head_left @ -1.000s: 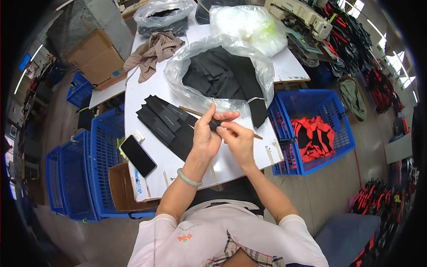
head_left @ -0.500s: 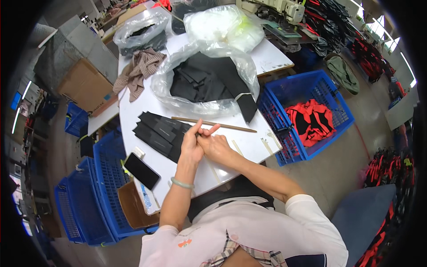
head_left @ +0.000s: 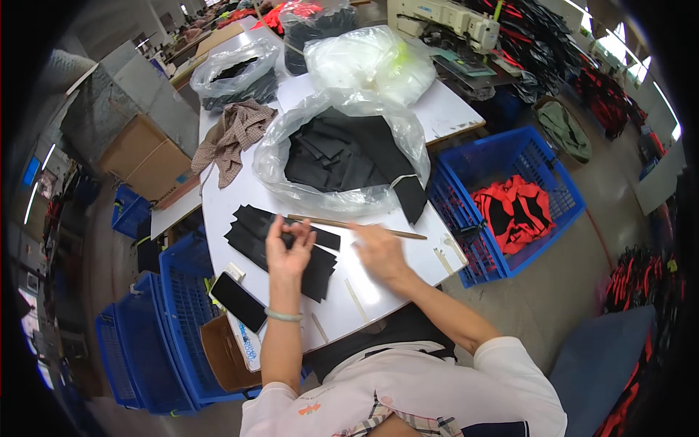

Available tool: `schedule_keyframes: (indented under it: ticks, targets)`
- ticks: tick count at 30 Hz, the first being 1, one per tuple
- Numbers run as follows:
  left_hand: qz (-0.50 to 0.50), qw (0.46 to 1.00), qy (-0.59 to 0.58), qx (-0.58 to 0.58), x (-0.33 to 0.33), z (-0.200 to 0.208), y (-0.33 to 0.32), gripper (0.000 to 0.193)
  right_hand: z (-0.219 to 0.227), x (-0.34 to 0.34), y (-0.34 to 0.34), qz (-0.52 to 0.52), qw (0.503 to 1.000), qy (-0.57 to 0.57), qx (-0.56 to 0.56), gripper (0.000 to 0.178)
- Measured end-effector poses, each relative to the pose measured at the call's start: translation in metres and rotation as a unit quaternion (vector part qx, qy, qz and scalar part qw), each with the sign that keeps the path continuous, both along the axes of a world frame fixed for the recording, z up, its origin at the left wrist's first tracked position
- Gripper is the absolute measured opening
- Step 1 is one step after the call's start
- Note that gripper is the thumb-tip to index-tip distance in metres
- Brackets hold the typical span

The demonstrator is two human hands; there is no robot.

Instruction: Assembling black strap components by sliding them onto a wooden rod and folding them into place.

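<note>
My left hand [head_left: 289,251] is raised palm up over a fanned stack of black fabric pieces [head_left: 251,234], its fingers apart and a little curled, holding nothing I can see. To its right, my right hand [head_left: 380,255] is smeared by motion beside a thin brown wooden stick [head_left: 400,233]. Whether its fingers touch the stick or hold anything is hidden by the blur. Beyond the stick, a clear plastic bag [head_left: 273,171] stands rolled open around folded black fabric [head_left: 338,156]. One tied black bundle [head_left: 410,198] hangs over the bag's near right rim.
On the white table [head_left: 364,284], a phone [head_left: 239,302] lies at the left edge and a checked brown cloth [head_left: 237,135] farther back. Blue crates [head_left: 510,266] stand right, with red-and-black pieces [head_left: 513,211], and left [head_left: 175,291]. A sewing machine [head_left: 451,25] is at the back.
My hands were pressed together over the table's middle; they have come apart, the left moving left over the black pieces, the right moving right. The view has shifted slightly.
</note>
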State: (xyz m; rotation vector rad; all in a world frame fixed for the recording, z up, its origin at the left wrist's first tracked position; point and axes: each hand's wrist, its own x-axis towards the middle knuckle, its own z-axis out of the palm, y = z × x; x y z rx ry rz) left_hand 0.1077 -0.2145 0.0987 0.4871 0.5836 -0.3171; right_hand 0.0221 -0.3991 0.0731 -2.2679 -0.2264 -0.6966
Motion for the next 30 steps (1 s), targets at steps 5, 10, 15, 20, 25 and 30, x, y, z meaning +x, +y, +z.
schedule_keyframes:
  ticks: [5,10,15,20,25,30]
  targets:
    - [-0.022,0.998,0.013,-0.051,-0.011,0.014,0.02,0.046,-0.054,-0.023,-0.054,-0.083,0.972,0.034,-0.218,0.032]
    - [0.016,0.995,0.013,-0.102,-0.015,0.026,0.01,0.043,-0.04,-0.066,-0.058,-0.053,0.993,0.055,-0.086,0.021]
    - [0.072,0.989,-0.003,-0.127,-0.01,0.026,0.024,0.04,0.022,-0.118,-0.064,0.02,0.989,0.124,0.084,0.019]
    - [0.078,0.984,-0.018,-0.158,-0.017,0.03,0.022,0.04,0.038,-0.121,-0.062,0.06,0.988,0.13,0.057,0.019]
    - [0.089,0.987,-0.055,-0.119,-0.023,0.032,0.033,0.041,0.047,-0.123,-0.059,0.067,0.991,0.109,0.034,0.02]
    - [0.102,0.984,-0.065,-0.132,-0.022,0.035,0.037,0.042,0.052,-0.127,-0.059,0.074,0.993,0.086,0.025,0.021]
